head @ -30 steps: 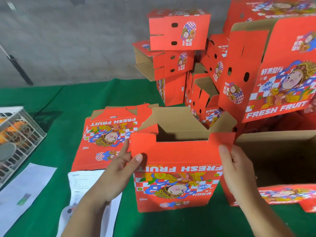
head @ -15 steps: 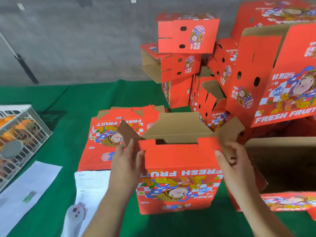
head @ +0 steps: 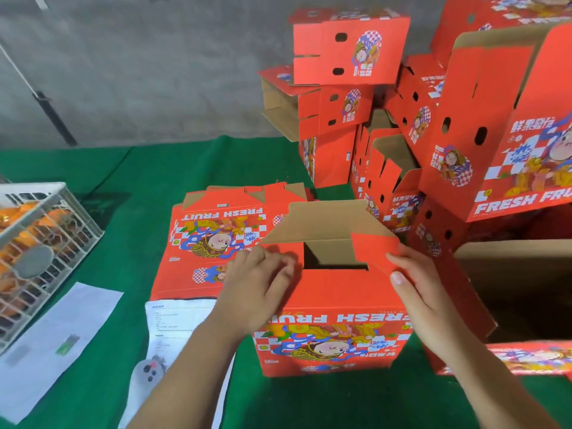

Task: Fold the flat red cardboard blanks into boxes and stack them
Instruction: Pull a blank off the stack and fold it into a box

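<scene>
Both hands, left hand (head: 258, 286) and right hand (head: 416, 284), press flaps on the red box (head: 334, 329).

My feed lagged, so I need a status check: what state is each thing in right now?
Box in hand: upright, top open, flaps partly folded.
Left hand: pressing the left flap down.
Right hand: pinching the right flap.
Flat blank: unfolded, lying on the table.
Finished boxes: folded, stacked at the back.
Crate: filled with oranges.
</scene>
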